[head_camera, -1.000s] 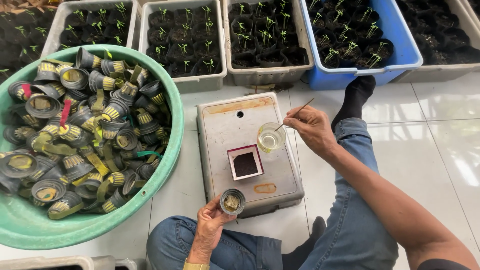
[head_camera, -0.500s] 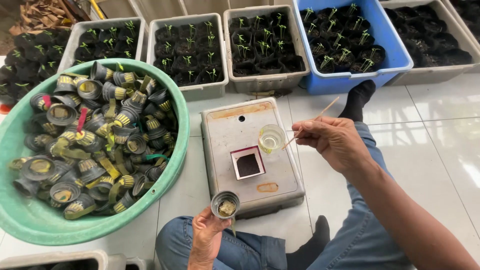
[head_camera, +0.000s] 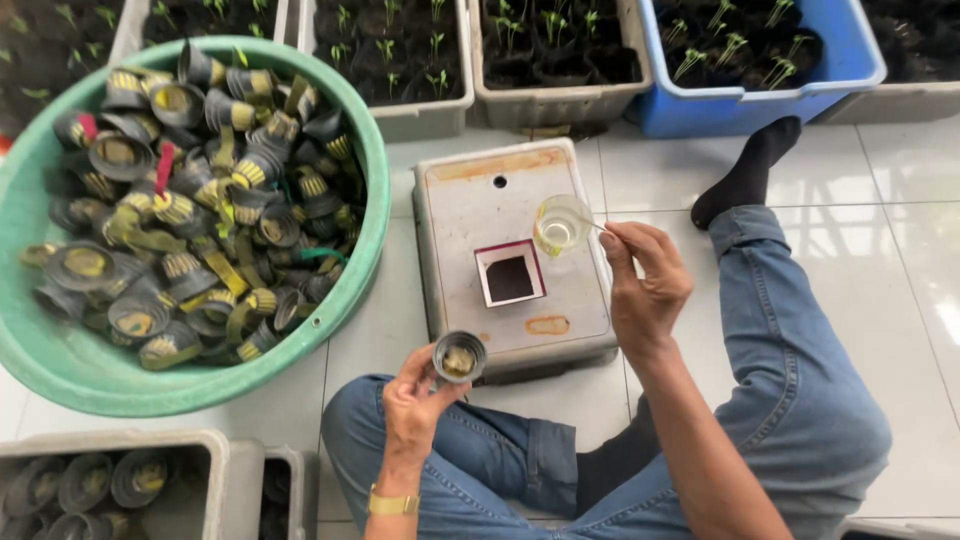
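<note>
Holding a small black pot (head_camera: 459, 357) upright in my left hand (head_camera: 418, 408) at six o'clock, my right hand (head_camera: 645, 285) pinches a thin stick (head_camera: 598, 226) at the clear cup (head_camera: 561, 224); best I keep the pot level beside the grey box (head_camera: 455, 215).

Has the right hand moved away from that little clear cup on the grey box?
No. The right hand stays beside the clear cup on the grey box, holding a thin stick at it.

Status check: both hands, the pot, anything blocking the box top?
Left hand holds small black pot upright over lap. Right hand pinches thin stick at clear cup on grey box. Box top shows nothing in the way.
</note>
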